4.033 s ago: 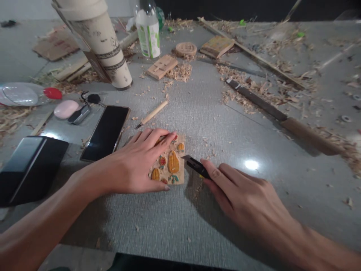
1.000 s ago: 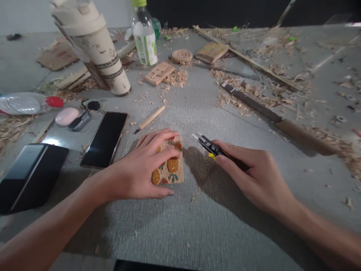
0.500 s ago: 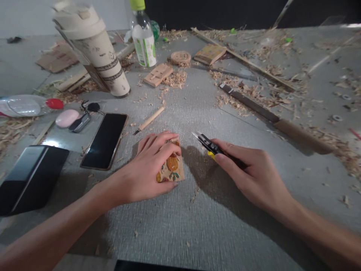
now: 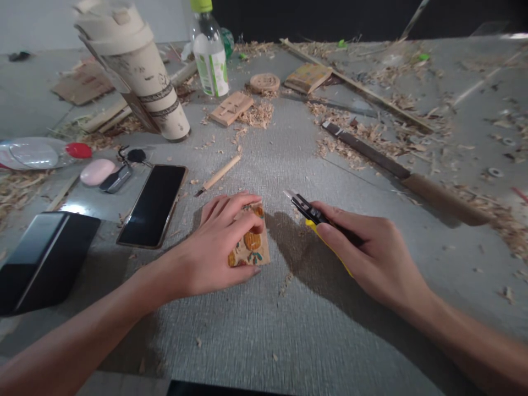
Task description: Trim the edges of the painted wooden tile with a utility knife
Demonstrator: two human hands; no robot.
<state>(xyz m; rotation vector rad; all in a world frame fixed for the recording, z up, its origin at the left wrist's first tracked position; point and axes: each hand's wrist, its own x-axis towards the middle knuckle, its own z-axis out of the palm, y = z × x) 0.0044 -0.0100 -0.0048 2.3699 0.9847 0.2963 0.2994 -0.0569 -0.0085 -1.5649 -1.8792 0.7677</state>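
Note:
Flat on the grey table lies a small carved and painted wooden block [image 4: 253,242], with orange round shapes and green marks. My left hand [image 4: 218,242] grips it from the left, its fingers over the far edge and the thumb along the near edge, covering much of the block. In my right hand [image 4: 358,242] is a yellow and black utility knife [image 4: 309,212]. Its blade is out and points up and left, apart from the block's right side. A thin wooden-handled carving knife [image 4: 220,175] rests just beyond my left hand.
Left stand a phone [image 4: 152,206], a dark folded case [image 4: 45,261] and a cream tumbler [image 4: 140,77]. At the back are a bottle [image 4: 210,60], a carved block [image 4: 231,108] and a round wooden piece [image 4: 264,82]. A long saw-like tool [image 4: 371,151] lies right, among wood shavings.
The utility knife has turned slightly in my right hand, so more of its yellow side shows and the tip sits a little further right. My left hand and the block have not visibly moved.

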